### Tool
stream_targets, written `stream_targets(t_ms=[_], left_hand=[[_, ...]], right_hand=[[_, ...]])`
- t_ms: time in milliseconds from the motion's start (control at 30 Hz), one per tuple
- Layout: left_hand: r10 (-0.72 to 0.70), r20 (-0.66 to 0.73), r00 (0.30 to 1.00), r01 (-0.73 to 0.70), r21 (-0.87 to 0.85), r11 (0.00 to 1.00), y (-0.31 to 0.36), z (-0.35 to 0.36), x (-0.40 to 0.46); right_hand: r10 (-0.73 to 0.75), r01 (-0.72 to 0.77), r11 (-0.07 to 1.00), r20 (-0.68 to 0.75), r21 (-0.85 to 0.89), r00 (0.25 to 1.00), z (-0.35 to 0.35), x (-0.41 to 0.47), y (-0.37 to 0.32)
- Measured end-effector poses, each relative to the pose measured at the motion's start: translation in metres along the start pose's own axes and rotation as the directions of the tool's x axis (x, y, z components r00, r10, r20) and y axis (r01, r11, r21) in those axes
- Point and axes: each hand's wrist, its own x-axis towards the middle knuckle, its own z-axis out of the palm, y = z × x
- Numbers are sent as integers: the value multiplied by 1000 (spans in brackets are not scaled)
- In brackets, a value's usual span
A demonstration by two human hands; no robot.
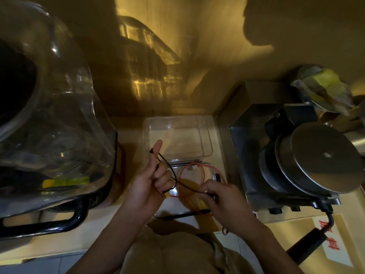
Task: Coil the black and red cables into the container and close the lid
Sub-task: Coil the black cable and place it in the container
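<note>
Head view: we see red cable (192, 174) coiled in container (214, 176), left hand (150, 182) and right hand (219, 196) fingers gripping black cable (171, 170) mid-coil, lid (177, 135) open.

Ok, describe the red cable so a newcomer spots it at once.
Between the big clear jar and the steel appliance lies an open clear container. The red cable is the thin loop coiled in its near half, by the right hand. Unlike the black cable, neither hand lifts it.
</note>
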Motion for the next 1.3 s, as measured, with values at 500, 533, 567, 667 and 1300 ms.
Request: stream_targets(t_ms=[500, 533, 567, 667, 1300], left_hand=[[203, 31, 979, -167, 697, 697, -27, -5, -7], [207, 50, 977, -175, 741, 648, -27, -5, -7], [202, 78, 976, -185, 786, 590, -28, -4, -7], [165, 173, 971, -229, 873, 430, -30, -4, -7], [-108, 193, 975, -110, 848, 519, -26, -12, -17]], right_hand=[[-117, 125, 991, 141, -54, 983, 5, -2, -29], [-113, 121, 991, 135, -52, 984, 6, -2, -29], [-104, 111, 993, 128, -44, 986, 7, -2, -29], [-93, 94, 996, 126, -5, 988, 9, -3, -28], [-89, 119, 989, -290, 87, 953, -25, 0, -10]])
